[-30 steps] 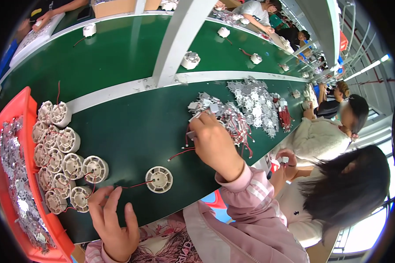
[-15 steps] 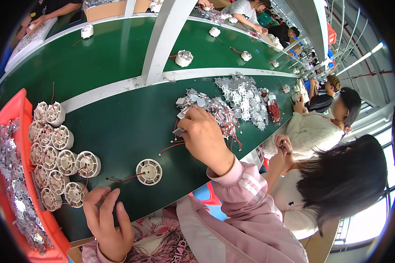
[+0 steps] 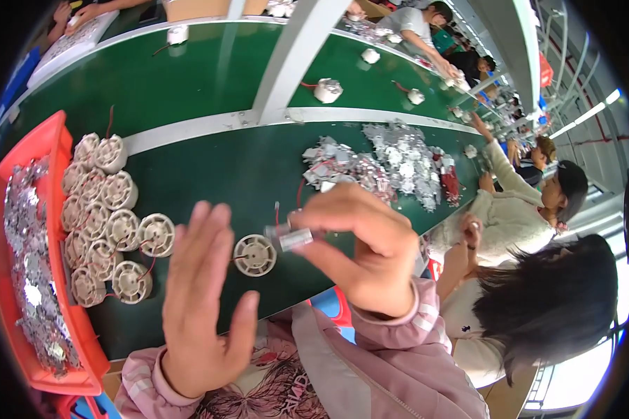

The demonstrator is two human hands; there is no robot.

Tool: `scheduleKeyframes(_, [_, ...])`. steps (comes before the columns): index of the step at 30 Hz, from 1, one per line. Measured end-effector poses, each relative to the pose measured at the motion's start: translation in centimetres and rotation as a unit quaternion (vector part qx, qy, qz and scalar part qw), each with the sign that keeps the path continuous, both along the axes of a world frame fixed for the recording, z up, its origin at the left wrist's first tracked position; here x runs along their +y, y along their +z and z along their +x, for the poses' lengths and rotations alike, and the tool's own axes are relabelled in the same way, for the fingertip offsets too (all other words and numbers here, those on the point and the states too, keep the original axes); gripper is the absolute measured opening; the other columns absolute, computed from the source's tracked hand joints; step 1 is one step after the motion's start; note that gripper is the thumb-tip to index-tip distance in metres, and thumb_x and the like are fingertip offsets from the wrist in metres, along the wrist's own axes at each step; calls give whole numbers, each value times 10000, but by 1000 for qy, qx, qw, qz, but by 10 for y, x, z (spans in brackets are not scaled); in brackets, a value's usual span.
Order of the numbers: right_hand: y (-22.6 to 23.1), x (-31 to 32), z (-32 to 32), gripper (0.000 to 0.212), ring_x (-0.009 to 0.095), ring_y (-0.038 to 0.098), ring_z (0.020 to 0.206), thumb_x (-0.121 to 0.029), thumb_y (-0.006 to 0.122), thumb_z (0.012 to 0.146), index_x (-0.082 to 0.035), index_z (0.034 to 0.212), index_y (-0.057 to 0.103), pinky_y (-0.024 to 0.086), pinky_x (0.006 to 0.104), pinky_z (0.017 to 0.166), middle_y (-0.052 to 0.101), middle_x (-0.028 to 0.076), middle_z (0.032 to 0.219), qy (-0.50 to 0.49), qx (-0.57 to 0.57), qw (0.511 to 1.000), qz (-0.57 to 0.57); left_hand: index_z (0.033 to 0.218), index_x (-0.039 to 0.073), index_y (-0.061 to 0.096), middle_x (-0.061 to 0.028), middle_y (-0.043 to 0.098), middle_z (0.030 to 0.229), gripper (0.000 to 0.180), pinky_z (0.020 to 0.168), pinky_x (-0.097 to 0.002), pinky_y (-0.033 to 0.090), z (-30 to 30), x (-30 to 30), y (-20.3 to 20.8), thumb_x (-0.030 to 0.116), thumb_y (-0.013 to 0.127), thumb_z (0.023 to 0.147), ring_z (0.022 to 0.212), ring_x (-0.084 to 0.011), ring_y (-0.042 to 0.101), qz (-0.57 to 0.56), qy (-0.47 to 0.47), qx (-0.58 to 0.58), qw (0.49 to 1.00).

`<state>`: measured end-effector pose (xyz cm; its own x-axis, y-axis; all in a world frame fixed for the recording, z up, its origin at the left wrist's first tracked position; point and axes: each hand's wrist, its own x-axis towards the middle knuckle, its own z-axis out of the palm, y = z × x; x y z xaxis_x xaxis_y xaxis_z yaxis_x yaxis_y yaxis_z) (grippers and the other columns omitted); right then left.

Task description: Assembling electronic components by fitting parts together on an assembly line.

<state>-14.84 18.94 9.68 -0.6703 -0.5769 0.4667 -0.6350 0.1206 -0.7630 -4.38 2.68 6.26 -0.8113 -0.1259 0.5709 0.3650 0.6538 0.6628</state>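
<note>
Between the thumb and fingers of my right hand [image 3: 370, 244] is a small flat rectangular grey-and-white part [image 3: 295, 239], blurred a little, with a red wire by it. A round white spoked plastic housing [image 3: 255, 255] lies on the green table just left of that part. My left hand [image 3: 201, 307] is raised palm-down with fingers stretched and thumb apart, holding nothing; it covers some of the table beside the housing. More such housings [image 3: 119, 190] with red wires stand clustered further left. Beyond my right hand lies a heap of grey parts with red wires [image 3: 339, 162].
A red bin [image 3: 66, 230] full of silvery pieces stands at the left. Another silvery pile [image 3: 407, 164] and a bundle of red wires [image 3: 449, 185] lie to the right. Behind a metal rail [image 3: 189, 134], a green conveyor [image 3: 161, 84] carries white housings. Co-workers [image 3: 510, 300] sit along the right.
My right hand has come back from the heap toward the single housing, bringing the rectangular part. My left hand has risen and moved right, fingers straightened. A co-worker's arm now reaches toward the conveyor.
</note>
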Motion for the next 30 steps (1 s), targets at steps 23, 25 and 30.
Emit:
scheduleKeyframes(23, [-26, -11, 22, 300, 237, 582, 737, 12, 778, 603, 12, 875, 652, 469, 339, 587, 612, 140, 955, 183, 256, 947, 66, 943, -75, 579, -66, 638, 742, 109, 529, -208, 496, 22, -11, -19, 29, 555, 923, 654, -95, 655, 524, -133, -300, 786])
scheduleKeyframes(25, [-31, -9, 22, 310, 236, 587, 734, 8, 784, 606, 13, 886, 651, 474, 333, 590, 614, 143, 957, 160, 213, 962, 63, 962, -77, 586, -76, 644, 756, 108, 552, -223, 516, 25, -10, -16, 14, 571, 905, 678, -113, 671, 532, -133, -289, 785])
scheduleKeyframes(30, [-30, -14, 39, 372, 227, 608, 750, -7, 804, 617, 22, 954, 649, 496, 309, 607, 619, 153, 975, 62, 16, 993, 99, 983, -76, 599, -98, 643, 760, 129, 575, -244, 540, 27, -12, -19, -13, 602, 871, 701, -148, 688, 400, -96, -297, 862])
